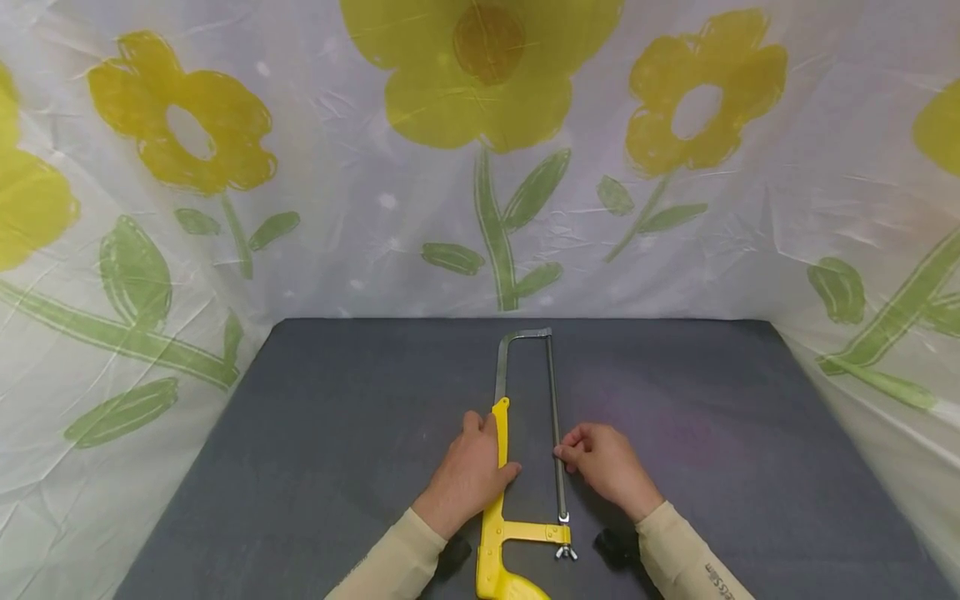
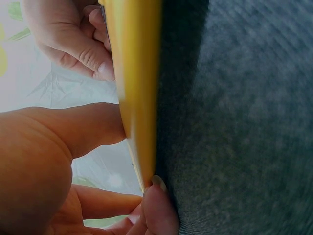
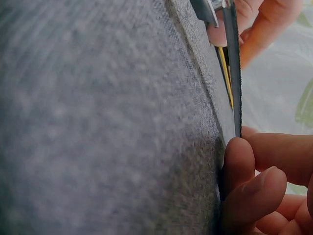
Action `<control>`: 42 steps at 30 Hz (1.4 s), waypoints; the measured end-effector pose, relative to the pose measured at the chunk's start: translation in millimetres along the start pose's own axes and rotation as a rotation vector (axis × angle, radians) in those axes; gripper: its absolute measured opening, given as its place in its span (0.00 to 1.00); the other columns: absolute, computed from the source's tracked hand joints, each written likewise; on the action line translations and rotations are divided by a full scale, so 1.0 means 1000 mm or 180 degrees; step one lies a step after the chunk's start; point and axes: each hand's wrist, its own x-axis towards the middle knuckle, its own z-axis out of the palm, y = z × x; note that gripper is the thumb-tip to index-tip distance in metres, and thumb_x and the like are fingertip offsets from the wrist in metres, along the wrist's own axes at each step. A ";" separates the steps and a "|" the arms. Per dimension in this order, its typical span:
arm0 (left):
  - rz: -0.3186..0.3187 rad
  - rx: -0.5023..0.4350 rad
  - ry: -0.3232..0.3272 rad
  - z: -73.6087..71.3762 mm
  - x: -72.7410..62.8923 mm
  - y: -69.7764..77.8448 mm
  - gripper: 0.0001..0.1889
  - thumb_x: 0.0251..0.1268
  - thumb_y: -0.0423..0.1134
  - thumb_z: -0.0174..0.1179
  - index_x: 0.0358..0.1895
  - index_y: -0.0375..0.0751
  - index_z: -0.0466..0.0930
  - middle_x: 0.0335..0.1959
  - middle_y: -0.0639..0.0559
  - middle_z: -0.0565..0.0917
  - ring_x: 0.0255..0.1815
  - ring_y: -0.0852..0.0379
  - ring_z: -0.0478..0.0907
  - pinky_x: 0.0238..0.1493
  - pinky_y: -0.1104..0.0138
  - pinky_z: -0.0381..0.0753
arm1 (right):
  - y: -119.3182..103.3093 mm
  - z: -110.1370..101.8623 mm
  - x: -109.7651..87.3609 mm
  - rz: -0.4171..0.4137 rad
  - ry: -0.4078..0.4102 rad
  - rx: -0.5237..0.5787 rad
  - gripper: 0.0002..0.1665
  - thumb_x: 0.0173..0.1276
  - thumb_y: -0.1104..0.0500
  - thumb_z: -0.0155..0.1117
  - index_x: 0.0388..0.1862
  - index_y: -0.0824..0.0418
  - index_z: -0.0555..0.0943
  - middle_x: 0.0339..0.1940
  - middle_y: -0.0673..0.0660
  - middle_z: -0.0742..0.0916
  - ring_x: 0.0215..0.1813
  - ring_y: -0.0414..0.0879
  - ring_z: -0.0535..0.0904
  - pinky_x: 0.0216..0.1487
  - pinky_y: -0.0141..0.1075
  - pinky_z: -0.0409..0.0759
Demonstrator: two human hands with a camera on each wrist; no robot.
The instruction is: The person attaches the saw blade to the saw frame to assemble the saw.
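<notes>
A hacksaw with a yellow frame [image 1: 492,525] lies on the dark tabletop, its handle toward me. My left hand [image 1: 461,479] grips the yellow bar, and the left wrist view shows thumb and fingers on both sides of that bar [image 2: 139,83]. Across the gap, my right hand [image 1: 611,467] pinches the thin blade [image 1: 553,392] at about its lower middle. In the right wrist view the toothed blade edge [image 3: 235,78] runs down to the fingertips [image 3: 239,156]. The blade spans from the silver front arm [image 1: 525,334] to a wing nut [image 1: 566,552] near the handle.
The dark cloth-covered table [image 1: 360,383] reaches back to a pale curtain [image 1: 337,208] printed with yellow flowers. A dark object [image 1: 617,548] shows beside the right wrist, and another [image 1: 453,557] beside the left; their kind is unclear.
</notes>
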 end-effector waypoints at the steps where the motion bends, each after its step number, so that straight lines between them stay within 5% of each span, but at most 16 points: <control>1: 0.0002 -0.0004 0.0000 0.000 0.000 0.000 0.46 0.66 0.46 0.78 0.80 0.26 0.66 0.62 0.35 0.72 0.32 0.54 0.77 0.34 0.63 0.86 | 0.000 -0.001 0.000 0.0002 -0.0010 0.0009 0.09 0.74 0.56 0.74 0.34 0.56 0.85 0.24 0.50 0.85 0.24 0.44 0.76 0.25 0.36 0.72; 26: 0.0067 -0.0002 0.0084 -0.002 -0.003 0.001 0.45 0.65 0.46 0.78 0.78 0.25 0.68 0.58 0.36 0.73 0.29 0.56 0.75 0.31 0.67 0.83 | -0.003 -0.006 -0.005 -0.0041 0.0006 0.0028 0.11 0.73 0.54 0.73 0.32 0.57 0.85 0.22 0.50 0.84 0.23 0.43 0.76 0.25 0.36 0.71; 42: 0.0228 -0.0042 0.0104 -0.003 -0.004 -0.004 0.44 0.66 0.44 0.78 0.77 0.22 0.67 0.59 0.33 0.73 0.28 0.55 0.77 0.32 0.65 0.84 | -0.010 -0.010 -0.002 -0.0028 -0.0142 -0.0262 0.19 0.73 0.47 0.73 0.25 0.57 0.86 0.20 0.50 0.85 0.23 0.44 0.76 0.26 0.37 0.72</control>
